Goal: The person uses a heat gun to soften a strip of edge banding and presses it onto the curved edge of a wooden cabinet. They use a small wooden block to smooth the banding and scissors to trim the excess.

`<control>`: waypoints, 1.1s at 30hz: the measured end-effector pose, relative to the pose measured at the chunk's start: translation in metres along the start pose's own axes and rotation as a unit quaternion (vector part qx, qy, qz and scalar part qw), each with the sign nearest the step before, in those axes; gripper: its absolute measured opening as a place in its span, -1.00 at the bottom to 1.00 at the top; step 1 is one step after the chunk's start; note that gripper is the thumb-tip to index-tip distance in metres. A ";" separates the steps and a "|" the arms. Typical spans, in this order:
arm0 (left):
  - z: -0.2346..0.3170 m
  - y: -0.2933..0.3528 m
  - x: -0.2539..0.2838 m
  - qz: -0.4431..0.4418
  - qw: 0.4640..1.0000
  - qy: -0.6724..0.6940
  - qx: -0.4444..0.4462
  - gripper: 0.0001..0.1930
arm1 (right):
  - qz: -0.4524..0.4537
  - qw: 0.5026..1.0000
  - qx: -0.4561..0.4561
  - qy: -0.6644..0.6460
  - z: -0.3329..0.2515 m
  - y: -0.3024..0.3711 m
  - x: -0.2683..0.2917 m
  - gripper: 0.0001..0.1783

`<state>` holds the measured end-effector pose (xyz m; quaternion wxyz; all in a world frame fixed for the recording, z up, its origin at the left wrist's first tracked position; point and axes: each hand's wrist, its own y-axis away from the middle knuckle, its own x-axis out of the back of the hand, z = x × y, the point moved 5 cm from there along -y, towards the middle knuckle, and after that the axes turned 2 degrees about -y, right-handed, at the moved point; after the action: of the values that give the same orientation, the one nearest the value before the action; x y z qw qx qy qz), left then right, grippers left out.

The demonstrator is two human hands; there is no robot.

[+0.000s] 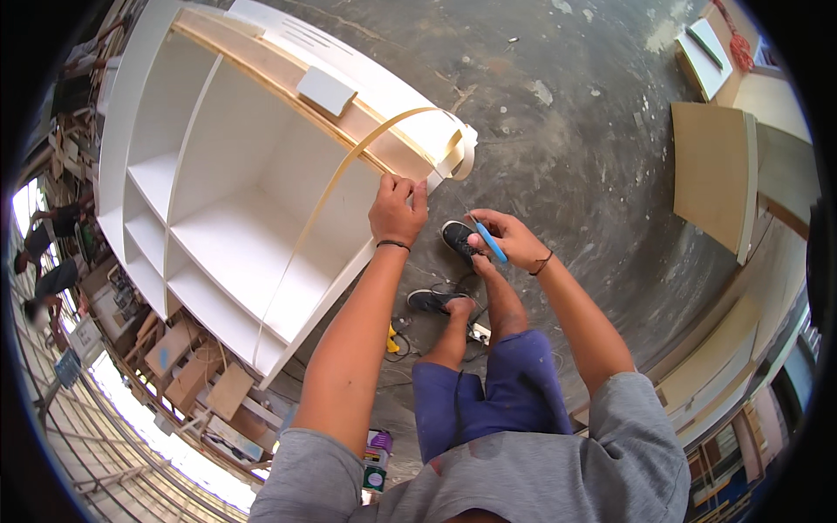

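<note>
A white cabinet (253,228) with several compartments lies in front of me on the left, a raw wooden board (288,91) along its upper edge. My left hand (398,212) is closed at the cabinet's near right corner, fingertips bent against the edge; what they pinch is hidden. In my right hand (516,244) is a blue-handled tool (491,241) with a thin metal shaft, its shaft pointing toward that corner. A narrow cream strip (336,174) loops over the cabinet and curls beyond the corner.
A small white block (326,91) rests on the wooden board. Brown panels (713,174) stand at the right. Wood offcuts (196,370) are heaped at the left. Below my hands are my shoes (431,302), a yellow object (392,338) and cables on the grey concrete floor (593,131).
</note>
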<state>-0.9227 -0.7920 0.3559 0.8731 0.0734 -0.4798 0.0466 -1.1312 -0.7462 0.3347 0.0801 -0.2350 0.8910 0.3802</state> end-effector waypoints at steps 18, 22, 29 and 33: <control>-0.004 -0.002 0.005 0.000 1.000 -0.016 0.004 -0.74 | -0.036 0.988 -0.029 0.146 -0.025 -0.035 0.005 -0.40; -0.004 -0.003 0.005 -0.001 1.000 -0.014 0.005 -0.73 | -0.014 0.987 -0.008 0.160 -0.025 -0.036 0.007 -0.43; -0.002 -0.005 0.008 -0.010 1.000 -0.015 -0.001 -0.72 | -0.009 0.971 0.020 0.239 -0.034 -0.035 0.007 -0.49; -0.002 -0.003 0.006 0.008 1.000 -0.012 -0.009 -0.73 | 0.015 0.957 0.002 0.290 -0.021 -0.032 0.017 -0.48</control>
<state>-0.9172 -0.7948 0.3593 0.8675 0.0617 -0.4911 0.0486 -1.1300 -0.7865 0.3241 -0.1865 -0.3215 0.8802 0.2951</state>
